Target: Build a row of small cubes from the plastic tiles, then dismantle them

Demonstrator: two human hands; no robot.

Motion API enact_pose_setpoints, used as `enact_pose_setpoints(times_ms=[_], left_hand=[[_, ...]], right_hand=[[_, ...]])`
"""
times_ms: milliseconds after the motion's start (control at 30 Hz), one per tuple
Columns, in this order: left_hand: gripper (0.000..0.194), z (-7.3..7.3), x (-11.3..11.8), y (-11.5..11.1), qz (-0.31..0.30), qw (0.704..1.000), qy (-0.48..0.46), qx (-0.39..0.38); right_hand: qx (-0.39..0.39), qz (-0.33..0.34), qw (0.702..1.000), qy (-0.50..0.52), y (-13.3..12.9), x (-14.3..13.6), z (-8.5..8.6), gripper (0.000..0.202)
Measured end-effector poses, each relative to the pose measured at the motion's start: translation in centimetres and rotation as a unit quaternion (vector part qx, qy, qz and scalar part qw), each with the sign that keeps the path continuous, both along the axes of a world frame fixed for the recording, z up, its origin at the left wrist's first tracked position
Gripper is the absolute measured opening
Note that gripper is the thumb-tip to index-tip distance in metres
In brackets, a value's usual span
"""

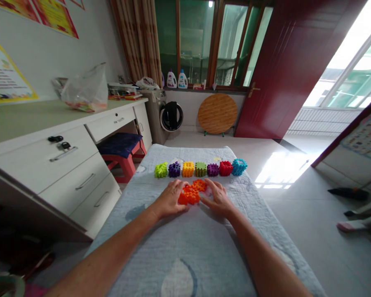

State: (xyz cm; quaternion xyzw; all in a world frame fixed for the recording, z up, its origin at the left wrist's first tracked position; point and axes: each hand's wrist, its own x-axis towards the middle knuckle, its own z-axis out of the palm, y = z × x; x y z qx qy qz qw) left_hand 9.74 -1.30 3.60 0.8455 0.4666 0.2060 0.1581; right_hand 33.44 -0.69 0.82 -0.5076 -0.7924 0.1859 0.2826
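Several orange interlocking puzzle pieces (192, 194) with toothed edges lie joined or bunched on the cloth between my hands. My left hand (172, 200) curls round their left side, fingers above and thumb along the near edge. On the right, my right hand (218, 199) has its fingertips at the upper corner and its thumb at the lower edge of the pieces. Beyond them stands a row of finished toothed cubes: lime green (161, 169), dark purple (174, 169), yellow (188, 169), olive green (200, 169), purple (213, 169), red (226, 168) and blue (239, 166).
A pale blue patterned cloth (179, 243) covers the table. To the left are a white desk (64, 156) with a plastic bag (86, 88) and a stool (122, 144). A washing machine (154, 115) and round wooden board (217, 113) stand behind. Someone's foot (352, 226) shows at right.
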Motion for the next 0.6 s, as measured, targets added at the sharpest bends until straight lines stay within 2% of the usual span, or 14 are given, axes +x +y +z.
enact_pose_setpoints(times_ms=[100, 200, 267, 333, 400, 467, 533, 600], left_hand=[[0.049, 0.9, -1.4, -0.6, -0.025, 0.999, 0.015, -0.028], [0.031, 0.8, -2.0, -1.2, -0.059, 0.996, 0.047, -0.051], [0.036, 0.4, -2.0, -1.5, -0.071, 0.995, 0.062, -0.042], [0.049, 0.0, -1.9, -1.6, -0.081, 0.994, 0.062, -0.031], [0.052, -0.2, -1.9, -1.5, -0.072, 0.996, 0.050, -0.030], [0.044, 0.0, -2.1, -1.2, -0.038, 0.998, 0.027, -0.034], [0.035, 0.5, -2.5, -0.8, 0.004, 0.998, 0.005, -0.055], [0.035, 1.0, -3.0, -0.4, 0.031, 0.996, -0.003, -0.084]], right_hand=[[0.007, 0.024, 1.000, -0.014, -0.1, -0.9, 0.3, 0.064], [0.021, 0.069, 0.997, -0.019, -0.3, -1.4, 0.8, 0.047], [0.019, 0.109, 0.994, -0.008, -0.4, -1.5, 1.1, 0.036], [0.011, 0.133, 0.991, 0.017, -0.5, -1.5, 1.4, 0.037], [0.011, 0.121, 0.992, 0.041, -0.4, -1.3, 1.4, 0.041], [0.021, 0.084, 0.995, 0.047, -0.2, -1.1, 1.1, 0.045], [0.025, 0.052, 0.998, 0.028, -0.1, -1.1, 0.7, 0.049], [0.018, 0.033, 0.999, 0.002, 0.0, -1.3, 0.4, 0.052]])
